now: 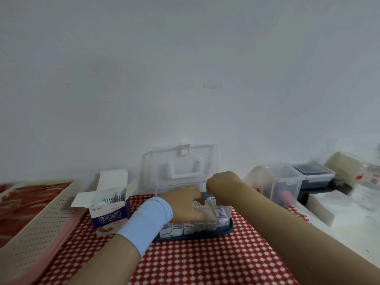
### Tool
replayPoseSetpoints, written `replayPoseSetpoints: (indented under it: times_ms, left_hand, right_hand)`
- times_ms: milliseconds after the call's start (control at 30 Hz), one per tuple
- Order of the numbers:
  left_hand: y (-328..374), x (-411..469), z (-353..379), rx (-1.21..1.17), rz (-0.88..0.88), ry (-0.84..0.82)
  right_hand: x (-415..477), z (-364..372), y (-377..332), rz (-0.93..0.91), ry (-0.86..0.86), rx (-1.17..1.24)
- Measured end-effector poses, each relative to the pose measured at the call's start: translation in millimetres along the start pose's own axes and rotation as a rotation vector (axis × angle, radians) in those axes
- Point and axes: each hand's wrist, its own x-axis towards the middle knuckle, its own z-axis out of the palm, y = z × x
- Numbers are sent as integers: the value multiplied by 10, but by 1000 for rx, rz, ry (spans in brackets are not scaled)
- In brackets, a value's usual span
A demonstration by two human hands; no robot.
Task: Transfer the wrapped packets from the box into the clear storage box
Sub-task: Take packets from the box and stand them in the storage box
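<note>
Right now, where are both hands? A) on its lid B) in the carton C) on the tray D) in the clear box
D: the left hand and the right hand both reach down into the clear box, over its packets; the carton stands apart to the left, with no hand on it.

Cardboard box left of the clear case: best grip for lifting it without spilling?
Grip the printed lower body of the cardboard box, across its side walls, coming from the front. It stands upright with packets inside; its open top flaps look flimsy, and the perforated tray crowds its left side.
</note>
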Motion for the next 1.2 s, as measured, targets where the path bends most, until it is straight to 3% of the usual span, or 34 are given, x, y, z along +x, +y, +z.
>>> replayPoseSetpoints:
  times_ms: [133, 267, 633, 1000, 1200]
  left_hand:
    - [-20, -75, -66, 93, -11, -31]
    - [16, -77, 0, 182, -39, -120]
    - [-12, -118, 74, 136, -28, -113]
    - [-29, -118, 125, 83, -5, -90]
    - [-112, -266, -48, -112, -20, 61]
  right_hand:
    - [-24, -8, 37, -6, 41, 143]
    - [-101, -77, 21, -34, -39, 226]
    - [-274, -187, 2, -118, 23, 302]
    - [-237, -95, -62, -136, -96, 457]
    - [-227, -209, -13, -120, -4, 578]
